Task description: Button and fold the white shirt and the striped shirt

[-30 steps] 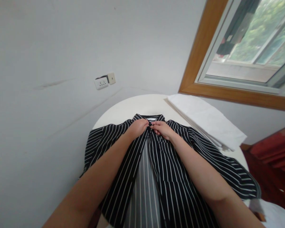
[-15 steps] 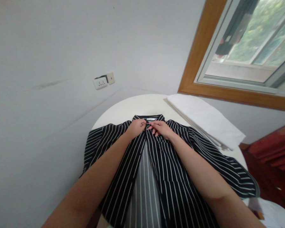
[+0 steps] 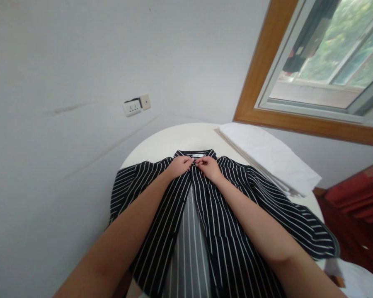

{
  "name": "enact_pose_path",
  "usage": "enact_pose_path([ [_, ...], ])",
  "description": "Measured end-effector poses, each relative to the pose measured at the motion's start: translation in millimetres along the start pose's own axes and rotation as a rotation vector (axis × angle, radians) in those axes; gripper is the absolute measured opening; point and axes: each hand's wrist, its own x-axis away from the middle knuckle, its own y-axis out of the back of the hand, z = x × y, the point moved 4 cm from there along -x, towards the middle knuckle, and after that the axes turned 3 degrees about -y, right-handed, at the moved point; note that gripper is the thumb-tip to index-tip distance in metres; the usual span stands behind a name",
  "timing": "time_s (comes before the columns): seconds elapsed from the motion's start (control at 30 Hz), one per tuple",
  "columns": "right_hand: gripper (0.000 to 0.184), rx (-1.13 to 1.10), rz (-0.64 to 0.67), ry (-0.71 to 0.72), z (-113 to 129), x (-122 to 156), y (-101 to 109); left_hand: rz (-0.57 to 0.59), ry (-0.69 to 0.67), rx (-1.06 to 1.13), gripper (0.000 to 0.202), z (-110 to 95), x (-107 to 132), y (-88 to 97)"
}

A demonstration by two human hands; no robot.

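A black shirt with white stripes [image 3: 226, 223] lies face up on a round white table [image 3: 186, 134], its collar toward the wall and its sleeves spread to both sides. Below the neck its front edges part, and the greyer inside of the back shows between them. My left hand [image 3: 179, 166] pinches the left front edge just under the collar. Close against it, my right hand [image 3: 209, 167] has its fingers closed on the right front edge at the same spot. The fingertips almost meet there; any button between them is too small to make out.
Folded white cloth [image 3: 267, 153] lies on the table's right side, below a wood-framed window [image 3: 251, 82]. A wall socket [image 3: 132, 108] is on the wall behind. Red fabric [image 3: 357, 194] hangs at the far right, and more white cloth [image 3: 360, 277] is at the lower right.
My right hand's fingers have curled in from a looser, more spread pose and now pinch at the collar. My left hand has hardly moved, and the shirt lies as before.
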Motion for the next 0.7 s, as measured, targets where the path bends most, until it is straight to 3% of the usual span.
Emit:
enact_pose_path([
  [0.4,0.011,-0.007,0.038,0.005,-2.7,-0.8,-1.2,-0.049,0.054,-0.085,0.02,-10.4,1.7,1.2],
  [0.7,0.015,0.078,0.007,0.094,3.8,4.5,-2.0,-0.038,0.037,-0.059,0.019,-2.3,-2.3,-0.9],
])
